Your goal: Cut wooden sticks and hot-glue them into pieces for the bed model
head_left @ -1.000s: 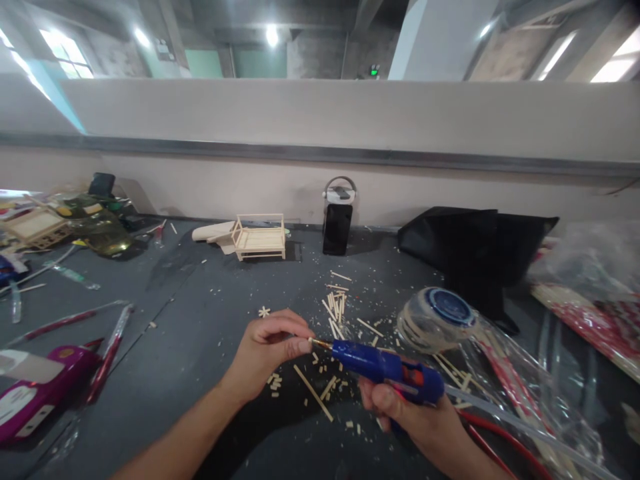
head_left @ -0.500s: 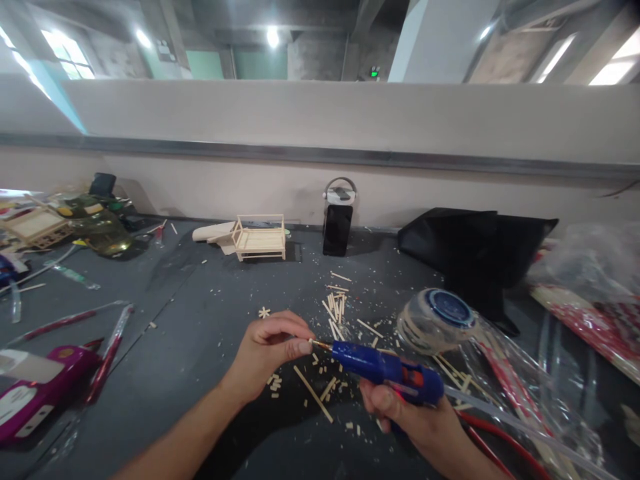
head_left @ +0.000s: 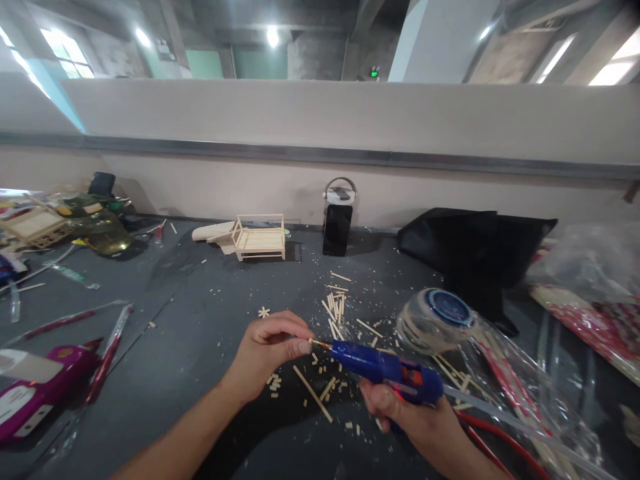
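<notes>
left hand: my fingers are pinched on a tiny wood piece at the fingertips, too small to make out; it sits right at the nozzle, just above the table.
glue gun: blue body, brass tip pointing left and touching the pinched piece.
right hand: fist wrapped round the gun's grip, finger at the red trigger.
technique: I'd say a small bead only, light trigger. Keep my fingertips off the hot tip and hold the piece steady until the glue sets. Brace both wrists low so the tip doesn't wander.
far left: purple packet near the edge, red-and-clear wrappers beside it, clutter behind.
table: dark grey, dusted with chips; cut sticks scattered just beyond my hands, one longer stick lying under the gun.
back centre: small stick-built bench frame near the wall, black phone propped upright to its right.
right: clear tub with blue lid on its side, black bag behind it, plastic sleeves and a red cable near my right wrist.
room: pale partition wall behind the table, bare concrete ceiling, strip lights on.
</notes>
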`<state>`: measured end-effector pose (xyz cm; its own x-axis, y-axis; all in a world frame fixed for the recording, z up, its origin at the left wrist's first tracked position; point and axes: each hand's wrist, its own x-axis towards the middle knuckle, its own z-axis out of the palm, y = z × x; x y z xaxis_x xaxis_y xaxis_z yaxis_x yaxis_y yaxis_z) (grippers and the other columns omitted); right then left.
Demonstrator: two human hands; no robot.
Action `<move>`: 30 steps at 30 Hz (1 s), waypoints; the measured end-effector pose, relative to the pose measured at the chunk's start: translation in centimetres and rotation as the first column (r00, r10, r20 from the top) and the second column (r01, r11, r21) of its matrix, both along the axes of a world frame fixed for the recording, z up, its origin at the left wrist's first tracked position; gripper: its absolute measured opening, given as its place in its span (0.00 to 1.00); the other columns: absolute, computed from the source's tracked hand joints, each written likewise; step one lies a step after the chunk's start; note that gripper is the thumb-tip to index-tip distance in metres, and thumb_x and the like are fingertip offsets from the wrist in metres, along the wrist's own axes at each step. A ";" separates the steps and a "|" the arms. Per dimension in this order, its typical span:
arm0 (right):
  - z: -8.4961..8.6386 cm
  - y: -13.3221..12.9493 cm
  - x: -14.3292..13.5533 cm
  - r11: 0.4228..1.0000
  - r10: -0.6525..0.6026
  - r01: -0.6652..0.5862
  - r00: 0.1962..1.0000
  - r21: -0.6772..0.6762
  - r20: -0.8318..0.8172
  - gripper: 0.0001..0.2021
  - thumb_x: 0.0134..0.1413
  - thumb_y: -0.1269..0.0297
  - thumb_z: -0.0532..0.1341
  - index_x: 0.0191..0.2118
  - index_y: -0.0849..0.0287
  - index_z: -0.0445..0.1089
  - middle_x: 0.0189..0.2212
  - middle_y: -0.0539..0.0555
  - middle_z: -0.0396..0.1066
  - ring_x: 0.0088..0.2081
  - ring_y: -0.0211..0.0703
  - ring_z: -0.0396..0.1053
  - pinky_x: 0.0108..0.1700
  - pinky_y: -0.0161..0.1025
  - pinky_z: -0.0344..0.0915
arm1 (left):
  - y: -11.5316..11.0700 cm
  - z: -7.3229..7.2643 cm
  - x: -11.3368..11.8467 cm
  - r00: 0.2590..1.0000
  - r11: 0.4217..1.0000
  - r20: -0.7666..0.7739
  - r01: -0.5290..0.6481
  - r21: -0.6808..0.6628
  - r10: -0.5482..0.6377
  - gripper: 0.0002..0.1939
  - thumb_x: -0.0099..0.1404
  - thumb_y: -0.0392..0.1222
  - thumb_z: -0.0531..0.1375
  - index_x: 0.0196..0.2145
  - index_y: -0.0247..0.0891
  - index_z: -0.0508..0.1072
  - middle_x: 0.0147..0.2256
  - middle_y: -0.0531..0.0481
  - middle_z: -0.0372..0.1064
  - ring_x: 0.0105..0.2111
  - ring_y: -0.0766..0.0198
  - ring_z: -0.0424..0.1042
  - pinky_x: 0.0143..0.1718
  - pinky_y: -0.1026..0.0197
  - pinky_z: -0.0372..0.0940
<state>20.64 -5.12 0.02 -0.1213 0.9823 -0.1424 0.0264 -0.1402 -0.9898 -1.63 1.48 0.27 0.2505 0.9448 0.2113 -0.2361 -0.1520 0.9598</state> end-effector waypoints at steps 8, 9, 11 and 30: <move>0.0 -0.1 -0.1 1.000 -0.021 0.021 1.000 0.001 0.009 0.19 0.43 0.46 0.68 0.23 0.58 0.68 0.19 0.47 0.63 0.21 0.35 0.59 0.24 0.34 0.60 | -0.1 0.1 0.0 1.000 1.000 -0.008 -0.011 0.002 0.011 0.03 0.52 0.36 0.70 0.27 0.42 0.82 0.29 0.51 0.74 0.29 0.68 0.71 0.32 0.66 0.67; 0.0 -0.1 0.0 1.000 -0.022 0.022 1.000 0.005 0.017 0.20 0.43 0.46 0.68 0.22 0.58 0.68 0.19 0.47 0.63 0.21 0.35 0.59 0.24 0.35 0.60 | 0.0 0.0 0.0 1.000 1.000 -0.010 -0.007 0.005 0.007 0.03 0.52 0.36 0.70 0.27 0.42 0.82 0.29 0.51 0.74 0.29 0.68 0.71 0.32 0.66 0.67; -0.2 -0.1 0.0 0.999 -0.036 0.036 0.999 -0.001 0.023 0.19 0.43 0.46 0.68 0.22 0.58 0.68 0.19 0.47 0.63 0.21 0.35 0.59 0.23 0.35 0.61 | 0.0 0.0 0.0 1.000 1.000 -0.008 -0.002 0.007 0.003 0.03 0.53 0.36 0.70 0.28 0.43 0.82 0.29 0.51 0.74 0.29 0.68 0.70 0.33 0.66 0.67; -0.2 -0.2 -0.2 0.997 -0.071 0.071 0.997 -0.012 0.025 0.20 0.41 0.45 0.69 0.26 0.58 0.69 0.19 0.46 0.63 0.20 0.34 0.59 0.23 0.34 0.60 | 0.0 -0.1 0.0 1.000 1.000 -0.011 -0.008 0.005 0.008 0.03 0.53 0.37 0.70 0.28 0.42 0.82 0.30 0.50 0.74 0.30 0.67 0.71 0.32 0.66 0.67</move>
